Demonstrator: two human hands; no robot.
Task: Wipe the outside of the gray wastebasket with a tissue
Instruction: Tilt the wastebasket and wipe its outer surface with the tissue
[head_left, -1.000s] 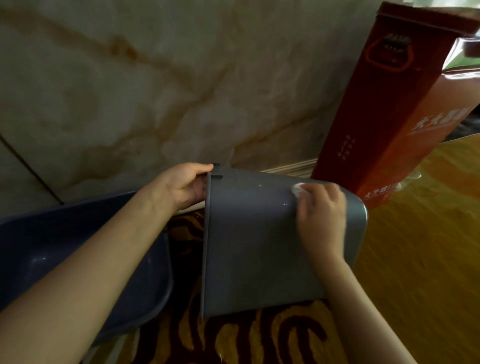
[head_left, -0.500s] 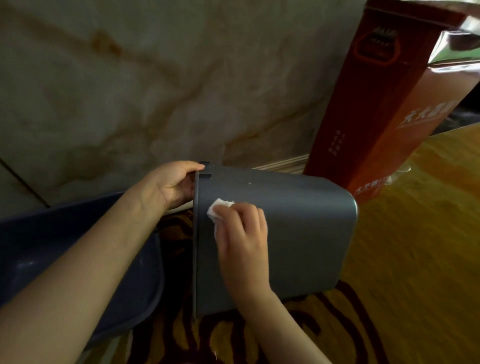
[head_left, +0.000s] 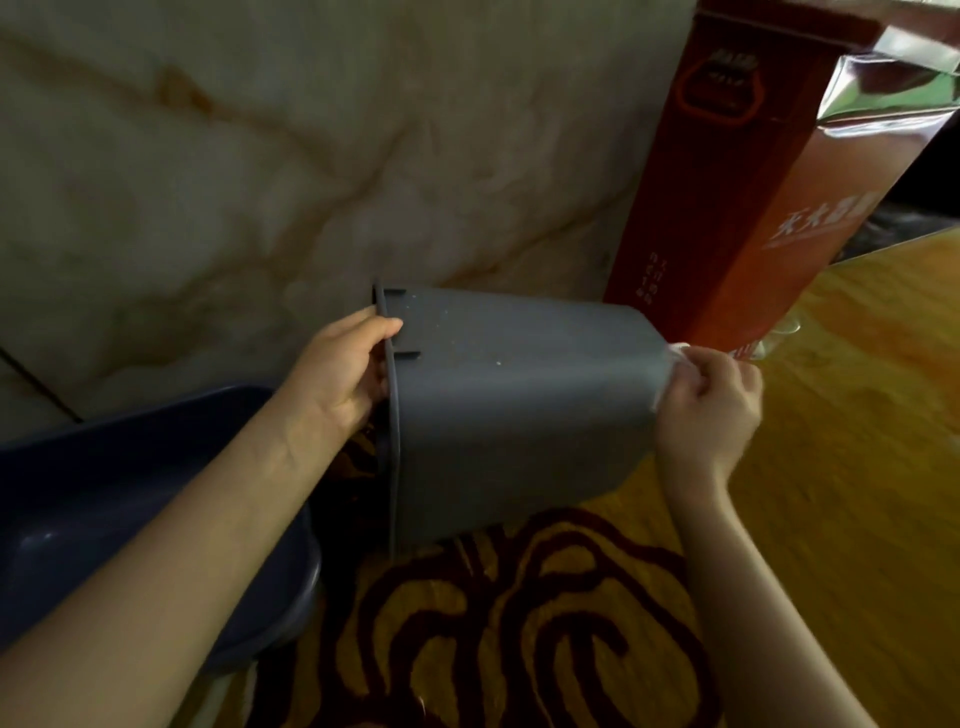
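The gray wastebasket (head_left: 514, 410) lies on its side above the floor, rim to the left and base to the right. My left hand (head_left: 345, 374) grips the rim, thumb on the outer wall, fingers hidden inside. At the base end my right hand (head_left: 709, 410) holds a white tissue (head_left: 678, 351) with curled fingers and presses it against the basket's bottom edge. Only a small bit of the tissue shows. Pale specks dot the upper wall of the basket.
A dark blue plastic basin (head_left: 130, 499) sits at the left under my left forearm. A tall red carton (head_left: 748, 182) stands against the marble wall (head_left: 311, 156) at the right. Below lies patterned yellow and brown floor (head_left: 519, 623).
My right hand slid the tissue from near the rim across the side wall to the base end. The basket tipped so its base points further right and up.
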